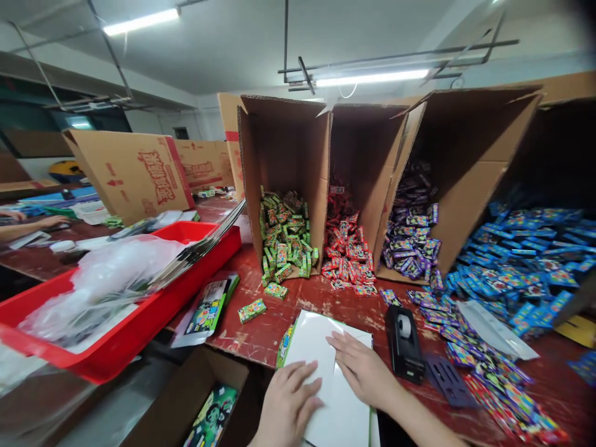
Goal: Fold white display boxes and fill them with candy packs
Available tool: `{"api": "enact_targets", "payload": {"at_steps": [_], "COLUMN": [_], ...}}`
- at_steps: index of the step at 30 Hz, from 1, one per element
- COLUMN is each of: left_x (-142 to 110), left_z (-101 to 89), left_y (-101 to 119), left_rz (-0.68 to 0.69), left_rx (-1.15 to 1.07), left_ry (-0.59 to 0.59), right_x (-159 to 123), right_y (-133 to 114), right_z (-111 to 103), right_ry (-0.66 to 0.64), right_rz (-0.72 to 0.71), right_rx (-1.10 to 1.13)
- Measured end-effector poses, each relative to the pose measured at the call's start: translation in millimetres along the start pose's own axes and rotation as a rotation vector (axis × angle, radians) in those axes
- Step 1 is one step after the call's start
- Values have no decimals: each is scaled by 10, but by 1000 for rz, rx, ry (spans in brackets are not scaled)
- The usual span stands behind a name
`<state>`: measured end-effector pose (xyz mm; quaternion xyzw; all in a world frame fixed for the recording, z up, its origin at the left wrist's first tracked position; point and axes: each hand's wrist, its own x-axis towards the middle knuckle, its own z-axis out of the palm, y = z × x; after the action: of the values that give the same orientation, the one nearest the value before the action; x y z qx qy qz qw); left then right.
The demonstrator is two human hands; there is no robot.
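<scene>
Two bare hands are over the white sheet (342,397), which lies at the near edge of the counter (251,341), in the middle, with its near end past that edge. The left hand (291,400) is open and a bit blurry, its fingers a little apart and bent over the left side of the sheet. I cannot tell if all its fingers touch the sheet. The right hand (361,366) is open too, laid flat on the right side of the sheet, and it grips nothing. Green bags (285,344) peek out from under the sheet.

Just right of the right hand is a black tape holder (404,347), and beside that is a flat purple thing (449,380). Lots of small packs (507,397) run down to the near right corner.

Four big boxes stand in a row at the back of the counter. From left to right they hold green packs (284,239), red packs (347,248), purple packs (414,242) and blue packs (521,248). Two green packs lie in front of the first box.

On the left is a red tray (158,323) with clear plastic (116,261) in it. Another person's hand (54,222) is at the far left.
</scene>
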<state>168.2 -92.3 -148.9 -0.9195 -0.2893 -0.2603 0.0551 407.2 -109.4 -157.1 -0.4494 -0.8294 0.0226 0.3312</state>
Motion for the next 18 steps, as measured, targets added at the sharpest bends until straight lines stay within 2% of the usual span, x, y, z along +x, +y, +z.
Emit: {"api": "enact_targets", "payload": {"at_steps": [3,5,6,8,11,13,14,16,18], "left_x": [136,219,257,328,430,483,497,491,439], "left_z": [156,206,189,67,-205,-314,-327,-275,-165], "left_y": [-114,-136,-123,-56,86,160,183,207,213], "left_rz": [-543,-799,-848,-858,-866,-890,-907,-947,-963], "left_rx": [-164,-309,-405,-641,-993,-1100,-1106,-1091,-1070], "left_ry": [92,88,60,3,-59,-57,-36,26,75], "right_x": [-288,-377,-381,-330,-216,-173,-166,-179,-214], "right_y": [-192,-346,-410,-484,-486,-471,-470,-484,-510], "right_z": [343,536,584,562,327,146,70,-43,-107], "right_ry": [483,641,662,698,842,919,906,802,687], "right_rz": [433,718,811,918,974,1037,1084,1168,1171], "right_rx": [15,150,270,541,833,939,999,1139,1258]}}
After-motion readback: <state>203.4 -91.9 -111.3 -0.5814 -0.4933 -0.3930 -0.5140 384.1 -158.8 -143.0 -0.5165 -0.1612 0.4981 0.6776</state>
